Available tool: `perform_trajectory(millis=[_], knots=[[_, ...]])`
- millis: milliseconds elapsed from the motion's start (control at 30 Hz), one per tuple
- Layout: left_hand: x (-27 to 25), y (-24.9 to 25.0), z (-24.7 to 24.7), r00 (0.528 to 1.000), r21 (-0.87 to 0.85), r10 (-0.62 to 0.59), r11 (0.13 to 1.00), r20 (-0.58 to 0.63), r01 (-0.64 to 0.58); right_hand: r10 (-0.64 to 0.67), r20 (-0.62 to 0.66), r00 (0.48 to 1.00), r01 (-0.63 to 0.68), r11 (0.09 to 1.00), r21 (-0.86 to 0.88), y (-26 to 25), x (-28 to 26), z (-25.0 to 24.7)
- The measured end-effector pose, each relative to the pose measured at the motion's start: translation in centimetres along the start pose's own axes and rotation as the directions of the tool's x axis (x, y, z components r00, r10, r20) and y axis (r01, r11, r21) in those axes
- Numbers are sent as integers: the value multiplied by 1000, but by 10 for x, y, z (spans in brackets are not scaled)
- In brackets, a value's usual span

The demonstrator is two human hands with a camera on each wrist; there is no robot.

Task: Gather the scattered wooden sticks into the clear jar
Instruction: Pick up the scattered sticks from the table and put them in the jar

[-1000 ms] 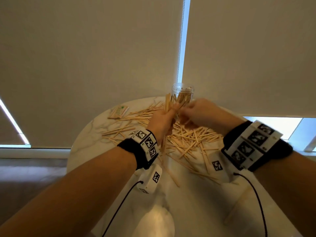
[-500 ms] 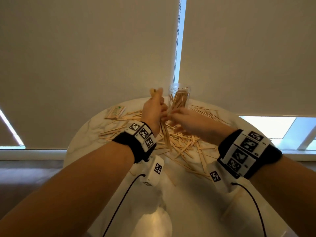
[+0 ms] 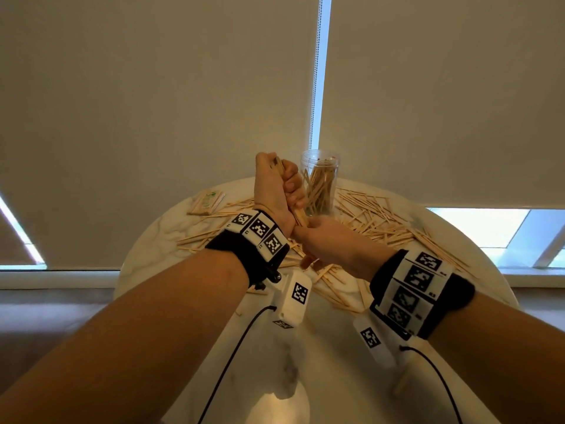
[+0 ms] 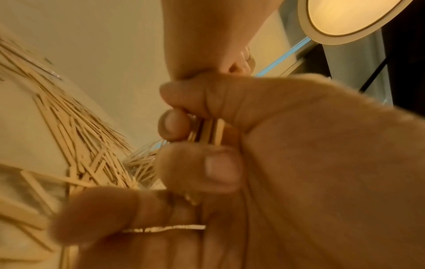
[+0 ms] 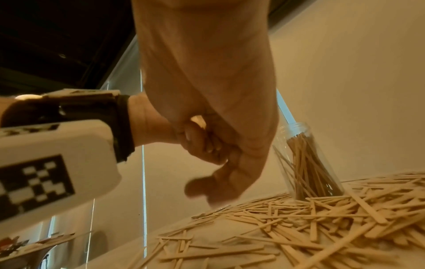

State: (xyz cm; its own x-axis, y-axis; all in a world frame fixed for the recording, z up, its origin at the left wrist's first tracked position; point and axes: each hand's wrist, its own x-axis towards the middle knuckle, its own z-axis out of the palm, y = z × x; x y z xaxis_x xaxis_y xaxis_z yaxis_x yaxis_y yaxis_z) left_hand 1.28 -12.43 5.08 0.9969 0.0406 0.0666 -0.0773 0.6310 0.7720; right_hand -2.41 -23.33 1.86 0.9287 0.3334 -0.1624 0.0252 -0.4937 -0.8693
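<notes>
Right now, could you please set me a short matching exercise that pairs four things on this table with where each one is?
Things:
1. bundle of sticks
2. clear jar
3. small packet
4. loose sticks

Places:
A. scattered flat across the table top
B. standing upright at the far edge, partly filled with sticks
C. gripped upright in the left hand, beside the jar
D. lying at the far left of the table

Pairs: 1-C, 2-B, 3-D, 4-A
</notes>
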Motion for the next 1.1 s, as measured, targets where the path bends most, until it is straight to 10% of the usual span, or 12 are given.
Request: perform_trajectory(millis=[333,700,867,967,1100], knots=[[4,-4,3,998,-120,-45,992,-46,40,-5,-121,993,-3,998,-65,7,5,-12],[48,-6,-4,989,-312,-135,944,-61,110,-349,-299,888,232,902,-364,1,27,-35],[101,-6,-4,985,96,-78,991,-157,93,-307,-383,871,95,871,-482,-20,58,-105],[144,-12,-12,985,662,-20,738,-170,129,-191,-414,890,-61,850,-523,-34,87,-154],[176,-26,-15,992,918,-112,387,-49,89,-97,-313,945,-196,599,-776,-57,134,-187]])
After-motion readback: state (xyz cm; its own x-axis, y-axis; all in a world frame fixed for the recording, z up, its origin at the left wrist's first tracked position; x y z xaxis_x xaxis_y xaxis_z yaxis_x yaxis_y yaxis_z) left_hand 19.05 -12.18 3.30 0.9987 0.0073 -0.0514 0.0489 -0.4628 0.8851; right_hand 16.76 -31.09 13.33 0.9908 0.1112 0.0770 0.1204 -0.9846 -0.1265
